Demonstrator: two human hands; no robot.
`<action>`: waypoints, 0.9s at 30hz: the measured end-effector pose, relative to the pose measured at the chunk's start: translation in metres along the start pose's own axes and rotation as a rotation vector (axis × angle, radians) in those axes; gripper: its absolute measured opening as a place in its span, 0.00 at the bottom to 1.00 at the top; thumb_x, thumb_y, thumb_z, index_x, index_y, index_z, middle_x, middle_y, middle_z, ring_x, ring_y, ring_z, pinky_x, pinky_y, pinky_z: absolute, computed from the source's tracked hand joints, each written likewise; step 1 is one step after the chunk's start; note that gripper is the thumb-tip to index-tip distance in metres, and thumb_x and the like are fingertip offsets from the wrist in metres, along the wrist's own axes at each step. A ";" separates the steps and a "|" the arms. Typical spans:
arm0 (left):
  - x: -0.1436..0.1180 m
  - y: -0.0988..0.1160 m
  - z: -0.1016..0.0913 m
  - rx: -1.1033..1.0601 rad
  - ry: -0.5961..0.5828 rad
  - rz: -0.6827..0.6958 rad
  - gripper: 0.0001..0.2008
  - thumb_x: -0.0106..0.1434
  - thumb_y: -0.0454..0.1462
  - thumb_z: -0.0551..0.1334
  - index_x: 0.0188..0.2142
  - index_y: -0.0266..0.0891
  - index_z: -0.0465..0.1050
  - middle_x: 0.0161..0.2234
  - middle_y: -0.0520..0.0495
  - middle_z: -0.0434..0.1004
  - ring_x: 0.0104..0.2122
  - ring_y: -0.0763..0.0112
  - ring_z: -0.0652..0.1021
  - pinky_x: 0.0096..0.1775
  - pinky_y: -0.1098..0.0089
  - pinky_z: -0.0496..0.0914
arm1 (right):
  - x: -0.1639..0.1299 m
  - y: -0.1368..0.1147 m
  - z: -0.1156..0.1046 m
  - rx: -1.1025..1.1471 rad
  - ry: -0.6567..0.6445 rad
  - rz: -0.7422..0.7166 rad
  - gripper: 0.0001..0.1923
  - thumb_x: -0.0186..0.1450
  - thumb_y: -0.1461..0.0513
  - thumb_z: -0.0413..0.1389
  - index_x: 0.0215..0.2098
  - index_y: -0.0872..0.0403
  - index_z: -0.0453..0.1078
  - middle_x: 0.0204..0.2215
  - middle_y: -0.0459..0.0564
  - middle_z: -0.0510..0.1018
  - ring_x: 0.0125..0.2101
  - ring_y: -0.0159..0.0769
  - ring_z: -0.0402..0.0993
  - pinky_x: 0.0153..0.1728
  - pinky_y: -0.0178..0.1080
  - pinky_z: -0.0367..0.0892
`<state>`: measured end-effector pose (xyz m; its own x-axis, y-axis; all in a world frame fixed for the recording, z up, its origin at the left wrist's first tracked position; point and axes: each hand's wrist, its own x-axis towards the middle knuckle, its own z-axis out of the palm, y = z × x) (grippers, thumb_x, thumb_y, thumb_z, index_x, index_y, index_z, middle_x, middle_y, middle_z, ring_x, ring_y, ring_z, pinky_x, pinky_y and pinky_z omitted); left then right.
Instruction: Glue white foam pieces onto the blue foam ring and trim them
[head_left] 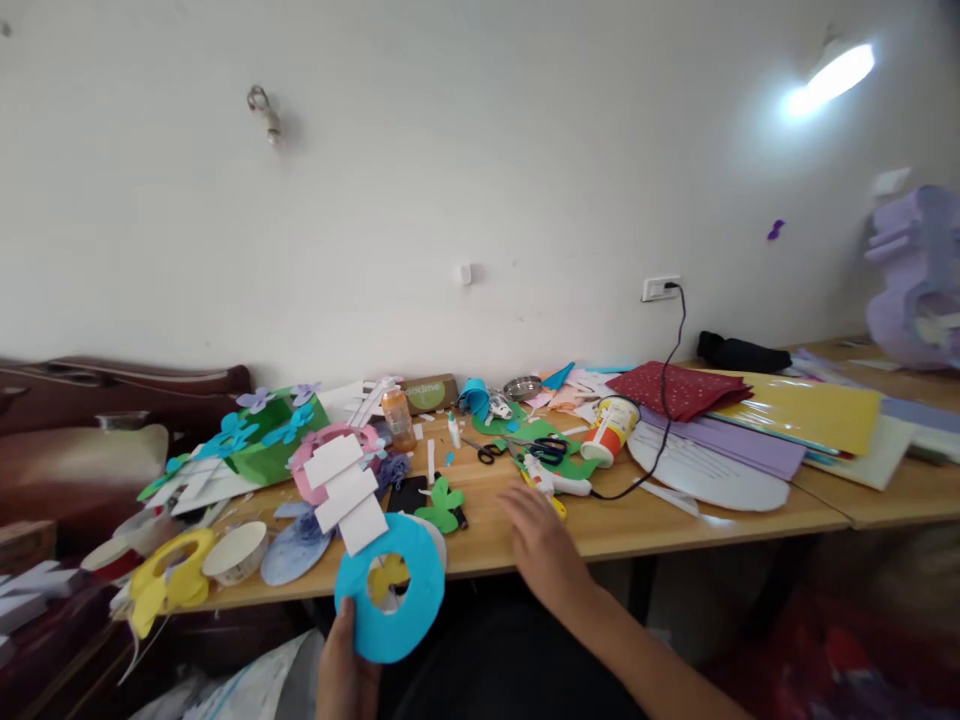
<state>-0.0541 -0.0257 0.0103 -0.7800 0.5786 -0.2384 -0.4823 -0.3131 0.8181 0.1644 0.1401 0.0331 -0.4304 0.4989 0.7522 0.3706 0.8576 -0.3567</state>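
Note:
My left hand (343, 655) grips the edge of a blue paper ring (401, 625) in front of the table edge. White rectangular pieces (349, 500) run up from the ring's top, and a yellow cut-out (388, 577) shows through its hole. My right hand (544, 550) reaches over the table edge with fingers stretched out and holds nothing. Just beyond those fingers lies a white glue gun (559, 482), its dark cord running to a wall socket (660, 289). Beside it are dark-handled scissors (551, 450) on green paper, and a green leaf-shaped cut-out (444, 505) lies to the left.
At the left are a green paper piece with flowers (274, 450), a pink ring (315, 460), a yellow flower (172, 580) and a paper bowl (236, 553). A bottle (397, 420) stands behind. To the right are a paper cup (611, 430), red fabric (679, 390) and yellow sheets (810, 410).

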 end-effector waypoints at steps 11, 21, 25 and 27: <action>0.063 0.018 0.093 -0.070 -0.364 0.259 0.24 0.68 0.51 0.59 0.55 0.37 0.74 0.55 0.40 0.77 0.60 0.55 0.71 0.60 0.58 0.66 | 0.009 -0.012 0.009 0.011 -0.204 -0.002 0.23 0.66 0.73 0.45 0.55 0.59 0.70 0.50 0.60 0.75 0.53 0.47 0.69 0.56 0.51 0.68; 0.086 0.032 0.069 0.045 -0.204 0.016 0.27 0.56 0.48 0.69 0.51 0.35 0.74 0.47 0.43 0.82 0.58 0.44 0.73 0.57 0.50 0.70 | 0.043 0.075 -0.065 -0.364 -0.420 0.239 0.32 0.58 0.76 0.45 0.61 0.65 0.65 0.58 0.65 0.70 0.59 0.53 0.63 0.62 0.55 0.60; 0.039 0.029 0.063 0.173 -0.096 -0.281 0.35 0.44 0.50 0.76 0.49 0.37 0.75 0.44 0.41 0.84 0.55 0.37 0.75 0.52 0.46 0.74 | 0.038 0.124 -0.066 -0.319 -0.670 0.288 0.27 0.65 0.71 0.48 0.63 0.64 0.64 0.50 0.64 0.75 0.52 0.51 0.69 0.55 0.53 0.66; 0.019 0.020 0.067 0.254 -0.079 -0.432 0.35 0.43 0.53 0.76 0.47 0.38 0.77 0.42 0.39 0.84 0.54 0.35 0.75 0.51 0.45 0.74 | 0.040 0.133 -0.059 -0.290 -0.723 0.296 0.25 0.66 0.67 0.50 0.61 0.62 0.65 0.47 0.62 0.75 0.49 0.50 0.70 0.51 0.52 0.68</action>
<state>-0.0515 0.0291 0.0570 -0.4934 0.6729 -0.5511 -0.6344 0.1550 0.7573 0.2454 0.2669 0.0488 -0.6679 0.7407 0.0730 0.7062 0.6616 -0.2520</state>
